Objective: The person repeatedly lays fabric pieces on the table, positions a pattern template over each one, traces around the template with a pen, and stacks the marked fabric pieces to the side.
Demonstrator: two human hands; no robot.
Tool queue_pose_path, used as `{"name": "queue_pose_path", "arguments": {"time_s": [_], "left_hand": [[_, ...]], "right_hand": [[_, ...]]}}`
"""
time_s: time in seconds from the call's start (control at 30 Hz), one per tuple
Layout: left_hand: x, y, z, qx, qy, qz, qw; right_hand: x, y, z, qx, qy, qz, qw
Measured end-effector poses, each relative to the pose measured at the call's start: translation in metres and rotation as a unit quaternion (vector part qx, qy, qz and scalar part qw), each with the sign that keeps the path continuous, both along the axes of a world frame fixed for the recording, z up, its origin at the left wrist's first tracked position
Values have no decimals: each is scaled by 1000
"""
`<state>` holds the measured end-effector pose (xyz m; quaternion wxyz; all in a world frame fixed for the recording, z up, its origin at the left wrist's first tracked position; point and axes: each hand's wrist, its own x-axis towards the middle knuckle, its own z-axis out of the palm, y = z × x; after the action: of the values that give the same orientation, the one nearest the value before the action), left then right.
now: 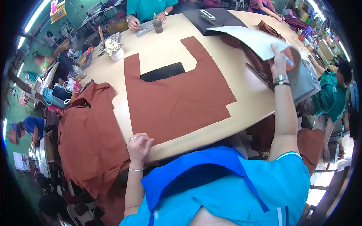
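Note:
A rust-brown cut fabric piece (177, 101) with a U-shaped notch lies flat on the pale table (166, 148). A black rectangle (164, 72) shows at the notch. My left hand (139, 145) is at the front edge beside the fabric's lower left corner, fingers curled; whether they pinch anything is too small to tell. At the right, my right hand (279, 62) grips a large white sheet (249, 39), raised and curved above dark brown cloth. A blue pen-like thing (288, 59) shows by that hand.
Stacked brown fabric (90, 132) hangs over the left edge. A white flower pot (117, 52), a brown bottle (157, 24) and a black mat (211, 20) stand or lie farther back. Dark scissors (258, 72) lie near a grey box (303, 81). A person (145, 9) sits across the table.

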<state>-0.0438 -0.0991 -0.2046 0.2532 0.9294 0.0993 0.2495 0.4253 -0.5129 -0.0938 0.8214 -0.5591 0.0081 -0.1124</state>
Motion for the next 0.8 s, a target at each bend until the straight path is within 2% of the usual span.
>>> {"name": "queue_pose_path", "arguments": {"time_s": [0.07, 0.1, 0.13, 0.17, 0.2, 0.23, 0.3, 0.37, 0.47, 0.5, 0.6, 0.67, 0.73, 0.8], "left_hand": [[9, 3, 7, -108, -29, 29, 993], [16, 9, 6, -177, -73, -1, 981], [24, 9, 13, -239, -82, 3, 968], [34, 8, 20, -299, -93, 7, 950], [44, 13, 20, -367, -79, 4, 927], [55, 18, 19, -433, -66, 0, 899], [83, 6, 36, -656, -60, -15, 752], [101, 6, 40, -792, 3, -136, 595], [114, -6, 46, -825, 23, -292, 483], [113, 0, 34, -834, 11, -256, 488], [99, 17, 39, -791, -75, -107, 598], [88, 45, 17, -684, -136, -27, 716], [64, 45, 30, -621, -134, 66, 769], [45, 51, 19, -555, -76, 73, 825]], "right_hand": [[-29, 40, 61, -38, -89, 19, 995], [-38, 53, 80, -58, -124, 37, 990], [-39, 60, 90, -18, -133, 121, 983], [-54, 81, 104, 33, -176, 158, 971], [-69, 94, 114, 26, -200, 229, 952], [-79, 105, 123, 58, -161, 280, 945], [-97, 122, 124, 82, -115, 351, 926], [-118, 135, 120, 66, -102, 394, 911], [-145, 141, 112, 39, -83, 447, 890], [-151, 140, 108, 47, -80, 477, 874], [-148, 120, 72, -46, -56, 380, 922], [-130, 95, 33, -99, -41, 409, 906], [-123, 76, -7, -152, -18, 416, 897], [-131, 69, -45, -236, 11, 400, 886]]}}
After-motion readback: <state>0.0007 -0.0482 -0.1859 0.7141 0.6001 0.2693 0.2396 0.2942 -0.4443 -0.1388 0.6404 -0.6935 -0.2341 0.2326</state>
